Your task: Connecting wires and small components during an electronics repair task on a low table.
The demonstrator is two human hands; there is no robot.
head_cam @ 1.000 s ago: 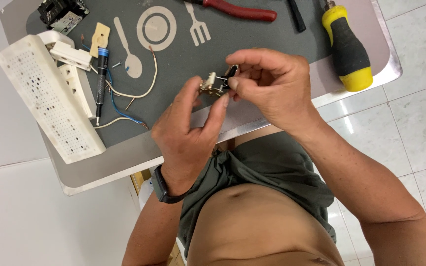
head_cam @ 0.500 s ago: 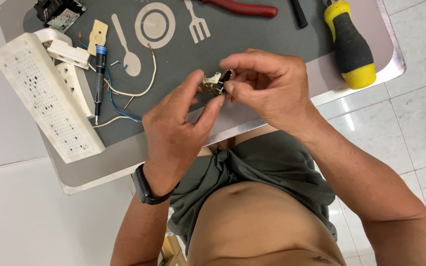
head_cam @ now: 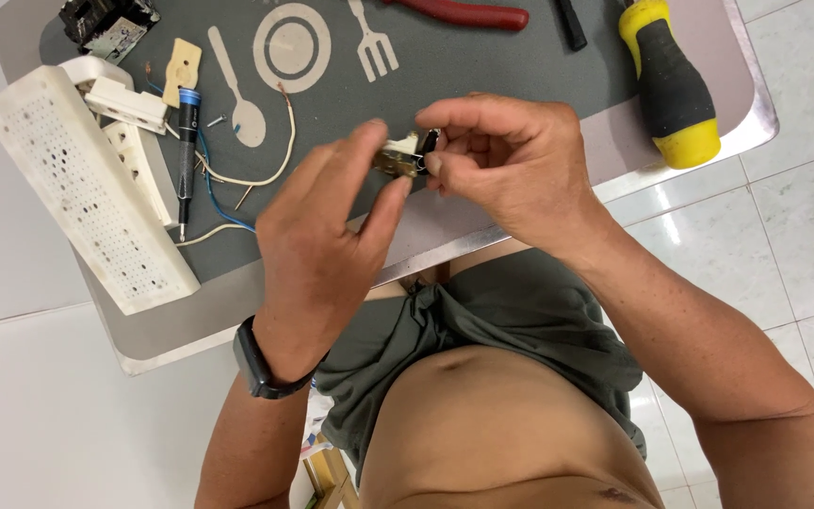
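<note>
Left hand and right hand both pinch small brass-and-cream electrical part in fingers, held above near edge of grey surface. White perforated housing at left edge; yellow-black screwdriver at right edge.

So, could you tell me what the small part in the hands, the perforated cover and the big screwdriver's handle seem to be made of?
Small part: seemingly brass-coloured metal with cream plastic; it glints yellowish.
Perforated cover: likely matt white moulded plastic, with even rows of holes.
Screwdriver handle: probably yellow plastic with a black rubbery grip; dull sheen.
</note>
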